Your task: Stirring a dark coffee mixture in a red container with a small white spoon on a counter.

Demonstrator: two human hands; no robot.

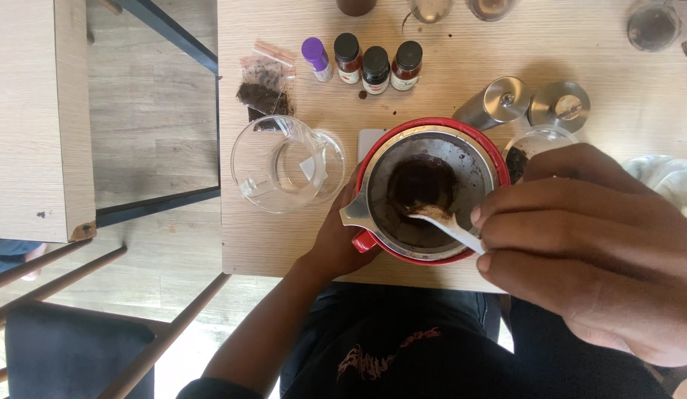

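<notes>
A red dripper (380, 144) with a metal mesh filter (469, 159) sits near the table's front edge, with wet dark grounds (421, 185) in its middle. My left hand (336, 240) grips the dripper's left side by the handle. My right hand (580, 244), large and close to the camera, pinches a white spoon (450, 225) whose tip rests in the grounds.
A clear glass carafe (284, 166) stands left of the dripper. Behind it lie a plastic bag of dark grounds (263, 81), a purple-capped vial (316, 58) and three small dark bottles (376, 68). Two steel canisters (532, 105) stand at the back right. A chair (70, 340) is lower left.
</notes>
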